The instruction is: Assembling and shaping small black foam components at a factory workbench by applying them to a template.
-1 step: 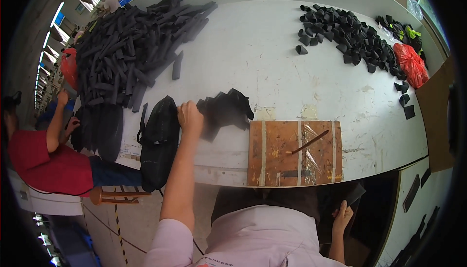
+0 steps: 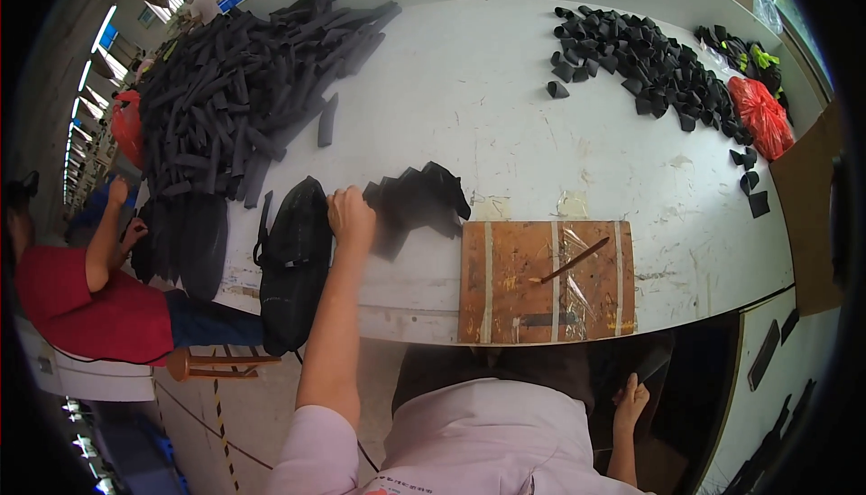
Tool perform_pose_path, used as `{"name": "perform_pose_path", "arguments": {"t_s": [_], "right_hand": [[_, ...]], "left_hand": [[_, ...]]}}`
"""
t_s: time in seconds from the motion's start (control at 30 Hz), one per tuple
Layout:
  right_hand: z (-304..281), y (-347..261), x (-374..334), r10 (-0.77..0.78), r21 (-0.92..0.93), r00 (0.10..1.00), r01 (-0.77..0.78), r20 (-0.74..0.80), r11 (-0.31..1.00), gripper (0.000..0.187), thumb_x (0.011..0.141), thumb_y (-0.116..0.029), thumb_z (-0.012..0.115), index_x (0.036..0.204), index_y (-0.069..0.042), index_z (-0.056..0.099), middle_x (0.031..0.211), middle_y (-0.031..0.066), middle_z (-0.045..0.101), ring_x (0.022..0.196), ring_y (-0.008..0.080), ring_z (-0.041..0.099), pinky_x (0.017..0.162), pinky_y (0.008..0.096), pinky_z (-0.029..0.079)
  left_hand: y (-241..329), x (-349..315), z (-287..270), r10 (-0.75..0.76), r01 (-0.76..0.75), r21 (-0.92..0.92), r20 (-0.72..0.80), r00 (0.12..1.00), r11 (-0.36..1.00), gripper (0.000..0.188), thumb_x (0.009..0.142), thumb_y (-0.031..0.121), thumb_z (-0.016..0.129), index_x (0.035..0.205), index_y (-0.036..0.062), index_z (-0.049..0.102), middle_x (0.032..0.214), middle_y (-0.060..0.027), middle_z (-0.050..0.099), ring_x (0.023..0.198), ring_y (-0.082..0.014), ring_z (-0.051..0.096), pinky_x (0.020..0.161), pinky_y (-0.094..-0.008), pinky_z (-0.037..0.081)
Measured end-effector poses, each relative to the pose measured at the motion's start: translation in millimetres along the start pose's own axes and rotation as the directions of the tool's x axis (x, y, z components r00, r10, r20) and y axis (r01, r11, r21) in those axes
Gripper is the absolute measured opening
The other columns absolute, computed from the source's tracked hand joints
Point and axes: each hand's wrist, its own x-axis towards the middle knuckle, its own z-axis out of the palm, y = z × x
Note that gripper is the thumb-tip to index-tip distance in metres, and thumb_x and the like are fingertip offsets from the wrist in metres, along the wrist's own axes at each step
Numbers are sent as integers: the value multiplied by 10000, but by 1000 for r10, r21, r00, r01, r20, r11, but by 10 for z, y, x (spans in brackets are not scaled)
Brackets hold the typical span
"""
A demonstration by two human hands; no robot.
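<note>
My left hand (image 2: 352, 217) is closed on the white table, between a long black zipped bag (image 2: 296, 265) and a loose spread of black fabric pieces (image 2: 415, 202). Its fingertips are turned away, so what they hold, if anything, is hidden. Below the table's edge at the right, my right hand (image 2: 631, 399) grips a flat dark piece (image 2: 655, 365), which looks like the black pieces but is hard to make out in the shadow. In front of me lies a brown wooden board (image 2: 514, 283) with tape strips, and a thin brown stick (image 2: 577, 259) rests on it.
A large heap of dark strips (image 2: 225, 89) covers the table's far left. Small folded black pieces (image 2: 649, 71) lie at the far right, beside a red plastic bag (image 2: 760, 116). A person in a red shirt (image 2: 95, 301) sits at the left, near a wooden stool (image 2: 194, 364).
</note>
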Motion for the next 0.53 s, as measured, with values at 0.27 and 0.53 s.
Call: {"name": "perform_pose_path", "arguments": {"t_s": [0.27,0.53], "right_hand": [[423,-657,84,-127,-352,952,225,280,909,305,827,-219,533,895,78,533,720,202,588,637,266,594,605,309,463],[1487,-1997,-221,-41,205,338,-464,940,862,650,737,-346,661,1226,-23,382,1037,111,507,900,178,502,782,282,432]], "left_hand": [[313,-530,-887,91,-71,-787,-19,996,612,90,736,35,594,742,-41,546,612,-43,567,538,-70,496,515,-205,402],[965,-1415,-936,493,200,-856,449,745,477,113,746,106,621,804,16,586,714,-52,591,669,-118,553,644,-255,438]]}}
